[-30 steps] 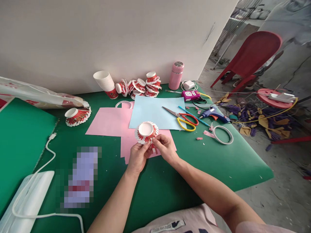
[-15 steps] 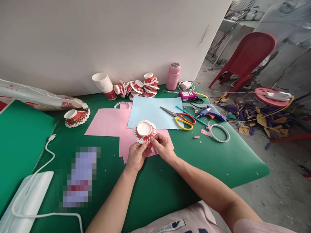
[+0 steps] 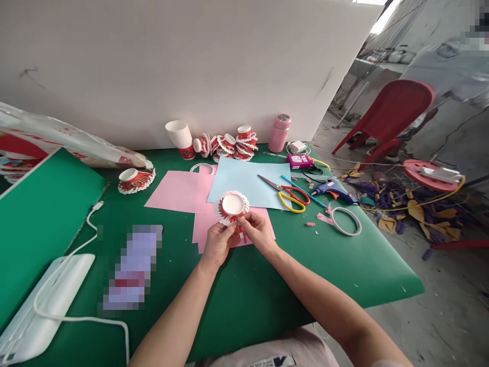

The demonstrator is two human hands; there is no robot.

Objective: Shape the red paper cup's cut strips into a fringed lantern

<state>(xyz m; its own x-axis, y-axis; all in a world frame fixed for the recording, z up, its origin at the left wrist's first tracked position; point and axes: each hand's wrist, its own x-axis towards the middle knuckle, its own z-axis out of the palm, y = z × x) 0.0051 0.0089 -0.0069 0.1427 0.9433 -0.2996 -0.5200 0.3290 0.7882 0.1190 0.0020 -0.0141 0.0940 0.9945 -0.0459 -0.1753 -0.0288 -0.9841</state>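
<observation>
Between my hands is a red and white paper cup [image 3: 233,204], its side cut into strips that fan outward around the white base. My left hand [image 3: 218,243] grips its near-left edge, thumb on top. The fingers of my right hand [image 3: 257,230] pinch a strip at the near edge; the fingertips partly cover it. Beneath the cup lie pink paper sheets [image 3: 179,191] and a light blue sheet [image 3: 244,176]. Scissors [image 3: 286,192] with red and yellow handles rest on the blue sheet's right side, a blue pencil-like stick [image 3: 301,189] beside them.
At the back stand stacked cups [image 3: 179,135], several cut cups [image 3: 229,142] and a pink thermos [image 3: 280,133]. A glue gun [image 3: 334,190] and tape roll [image 3: 346,221] lie right. Another cut cup [image 3: 133,179], a white cable [image 3: 84,319] and a blurred flat object [image 3: 133,267] are left.
The camera view has tilted up and shifted slightly. My hands keep hold of the cut paper cup in nearly the same place, with only slight finger movement.
</observation>
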